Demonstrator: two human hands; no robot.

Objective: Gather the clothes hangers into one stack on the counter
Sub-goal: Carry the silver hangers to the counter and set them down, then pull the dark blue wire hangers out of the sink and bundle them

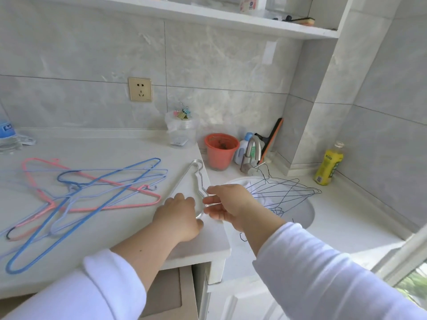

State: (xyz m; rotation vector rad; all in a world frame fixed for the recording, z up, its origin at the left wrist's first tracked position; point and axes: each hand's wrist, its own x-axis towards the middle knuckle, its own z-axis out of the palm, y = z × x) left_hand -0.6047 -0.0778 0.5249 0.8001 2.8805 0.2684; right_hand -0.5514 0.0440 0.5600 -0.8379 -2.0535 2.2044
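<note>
- Both hands hold one clear plastic hanger (196, 179) at the white counter (129, 227) edge.
- The left hand (178, 218) wraps its hook; the right hand (227, 204) pinches its shoulder.
- Left of the hands lies a pile of blue and pink wire hangers (87, 195).
- Right of them, thin dark wire hangers (284, 192) rest over the sink (300, 218).

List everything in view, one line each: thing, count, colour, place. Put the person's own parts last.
blue hangers: several tangled, count unclear, blue and pale blue, left counter
pink hangers: at least one, pink, in the same tangle
clear hanger: one, clear or silvery, counter's right edge, at both hands
thin wire hangers: several, dark, over the sink
sink: one, white, lower counter
faucet: one, metal, behind the sink
flowerpot: one, orange, beside the faucet
yellow bottle: one, right wall
water bottle: one, clear, blue label, far left
binder clips: a few, mixed colours, on a clear container
wall socket: one, beige
left hand: on the clear hanger
right hand: gripping the clear hanger
</note>
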